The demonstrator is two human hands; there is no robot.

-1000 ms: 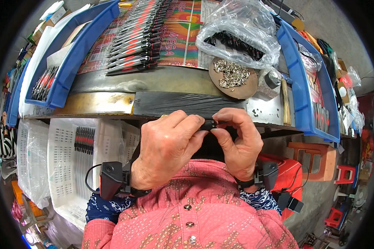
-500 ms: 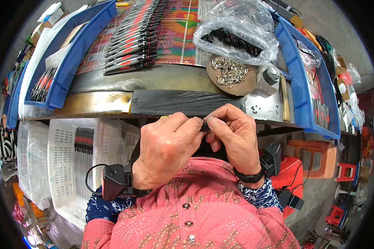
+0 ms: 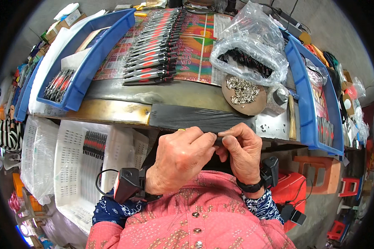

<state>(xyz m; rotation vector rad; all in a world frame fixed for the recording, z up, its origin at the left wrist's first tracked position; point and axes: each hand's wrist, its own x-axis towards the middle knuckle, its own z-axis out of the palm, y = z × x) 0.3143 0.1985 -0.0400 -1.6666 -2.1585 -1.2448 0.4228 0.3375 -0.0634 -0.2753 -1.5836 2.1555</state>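
A metal-topped workbench point(image 3: 187, 93) is stretching across twelve o'clock, its worn surface showing a dull sheen and its near edge bending with the lens. Bare grey floor point(image 3: 320, 207) is spreading out at four o'clock, where an orange plastic stool point(image 3: 331, 176) is standing near the bench; a red plastic stool point(image 3: 349, 186) is standing just beyond it, and a second red stool point(image 3: 335, 229) is showing lower down. At two o'clock a plain grey surface point(image 3: 336, 33), wall or floor being unclear, is filling the background. A bright white light point(image 3: 24, 229) is glowing at eight o'clock.
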